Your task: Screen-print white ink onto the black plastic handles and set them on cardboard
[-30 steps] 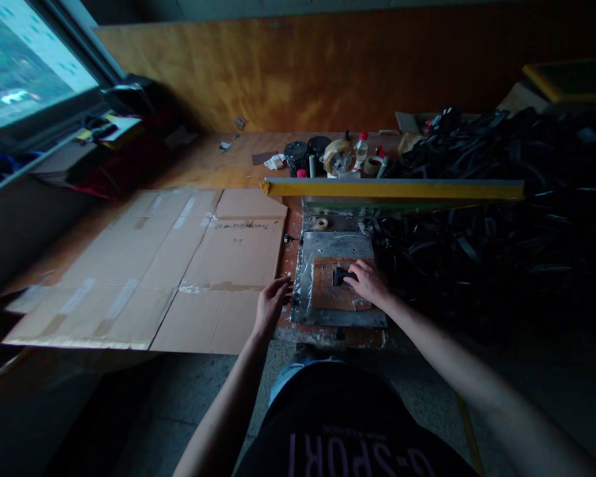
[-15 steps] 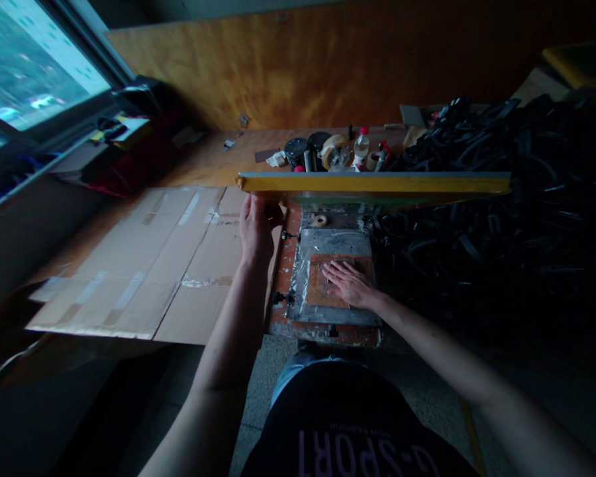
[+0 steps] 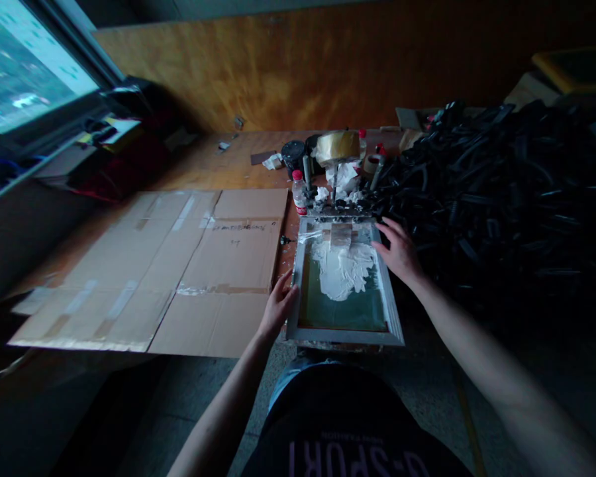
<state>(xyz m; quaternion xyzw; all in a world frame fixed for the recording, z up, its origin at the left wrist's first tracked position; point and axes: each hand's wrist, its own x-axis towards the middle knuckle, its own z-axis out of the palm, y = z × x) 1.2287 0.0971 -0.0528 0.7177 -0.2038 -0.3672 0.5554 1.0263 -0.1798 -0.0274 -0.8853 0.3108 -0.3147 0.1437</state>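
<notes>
I read the frame [image 3: 345,336] as matt grey metal, its face smeared and dull. The mesh [image 3: 338,315] inside it looks smooth with a faint sheen, while the paste [image 3: 345,268] across it shows me a thick, ridged, rough surface. To my eye the cardboard [image 3: 223,324] is matt paper, crossed by shiny strips of tape [image 3: 128,298]. I see the worktop [image 3: 198,169] as worn wood and the back board [image 3: 218,73] as wood with a mottled gloss. The bottle [image 3: 298,193] appears clear plastic; the dark heap [image 3: 457,199] looks like plastic with glossy glints. I make the shirt [image 3: 338,397] out as matt cloth.
</notes>
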